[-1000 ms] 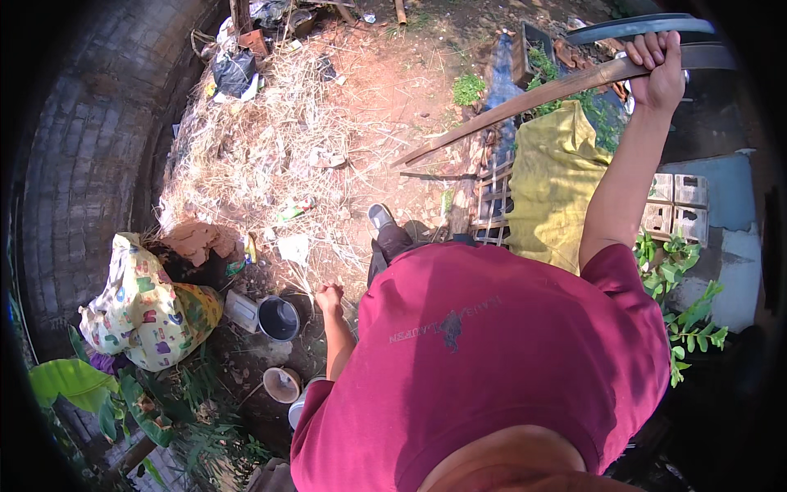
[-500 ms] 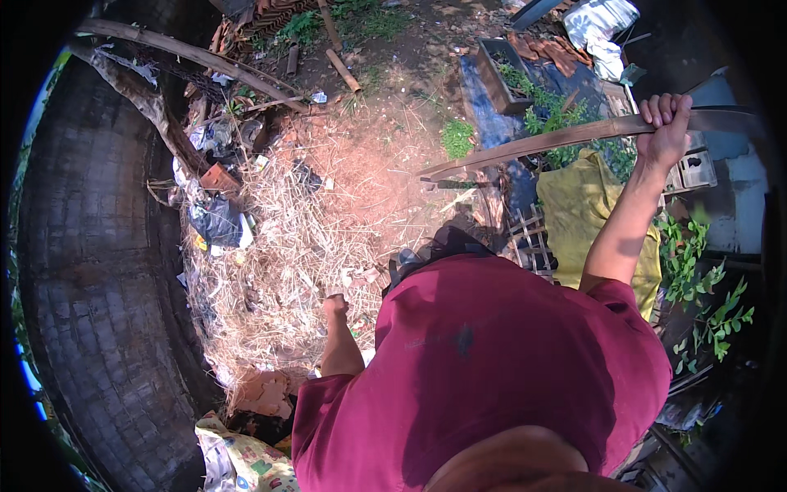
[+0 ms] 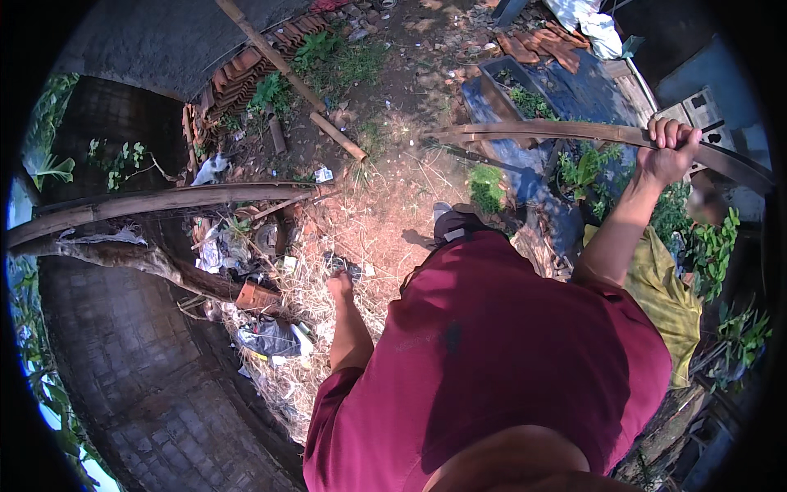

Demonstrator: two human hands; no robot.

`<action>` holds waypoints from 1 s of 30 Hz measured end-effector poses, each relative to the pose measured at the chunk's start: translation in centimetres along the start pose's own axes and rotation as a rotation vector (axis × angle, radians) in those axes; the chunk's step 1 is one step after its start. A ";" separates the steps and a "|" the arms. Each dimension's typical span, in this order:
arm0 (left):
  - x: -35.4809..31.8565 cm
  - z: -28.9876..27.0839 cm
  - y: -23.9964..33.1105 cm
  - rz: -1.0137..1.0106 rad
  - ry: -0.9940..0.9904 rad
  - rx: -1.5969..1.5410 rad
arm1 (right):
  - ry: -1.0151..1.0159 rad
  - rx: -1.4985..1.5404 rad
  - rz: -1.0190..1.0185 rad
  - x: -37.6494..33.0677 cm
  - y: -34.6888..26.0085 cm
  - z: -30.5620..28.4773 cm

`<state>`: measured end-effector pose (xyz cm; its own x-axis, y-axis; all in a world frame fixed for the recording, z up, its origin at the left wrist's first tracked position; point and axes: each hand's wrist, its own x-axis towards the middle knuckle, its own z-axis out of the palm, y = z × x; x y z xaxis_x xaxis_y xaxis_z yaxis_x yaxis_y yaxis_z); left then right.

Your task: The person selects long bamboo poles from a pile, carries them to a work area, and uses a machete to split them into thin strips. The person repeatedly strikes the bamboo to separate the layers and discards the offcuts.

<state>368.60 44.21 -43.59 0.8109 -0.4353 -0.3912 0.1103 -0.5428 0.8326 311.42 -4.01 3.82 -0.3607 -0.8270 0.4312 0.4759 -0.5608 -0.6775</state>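
Observation:
My right hand (image 3: 672, 152) is raised out to the right, its fingers wrapped round a long brown split-bamboo strip (image 3: 566, 131). The strip reaches leftward, roughly level, to a narrow end above the bare ground, and its other end runs past my hand to the dark right rim. My left hand (image 3: 340, 284) hangs low over dry straw (image 3: 307, 328), curled into a fist with nothing visible in it.
At left, a weathered bamboo piece (image 3: 164, 201) and a rough branch (image 3: 139, 258) lie across a grey block wall (image 3: 123, 353). A bamboo pole (image 3: 283, 70) lies ahead near stacked roof tiles (image 3: 254, 78). On the right are a planter box (image 3: 500, 86) and yellow sheet (image 3: 664, 303).
My view has shifted forward, so the straw and ground objects sit lower in it. My right hand has kept its grip on the bamboo strip. My left arm has swung forward.

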 end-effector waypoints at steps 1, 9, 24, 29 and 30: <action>1.1 -0.1 -2.0 0.131 -0.047 0.121 | 0.023 -0.013 -0.018 1.2 2.7 0.8; 9.9 11.2 8.0 -0.659 -0.240 0.150 | 0.122 -0.006 -0.195 9.5 14.5 7.5; 70.5 42.0 61.7 0.147 -0.667 0.429 | 0.750 -0.246 0.220 17.4 41.6 21.6; 71.8 60.8 78.9 0.287 -0.825 0.380 | 0.938 -0.043 0.227 18.5 53.2 25.9; 71.5 64.1 80.3 0.277 -0.913 0.352 | 0.971 -0.011 0.219 19.0 55.8 26.3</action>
<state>398.62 -76.60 -29.83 0.0172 -0.8798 -0.4750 -0.3099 -0.4563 0.8341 352.19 -52.05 -10.13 -0.7683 -0.5189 -0.3749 0.6045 -0.3953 -0.6916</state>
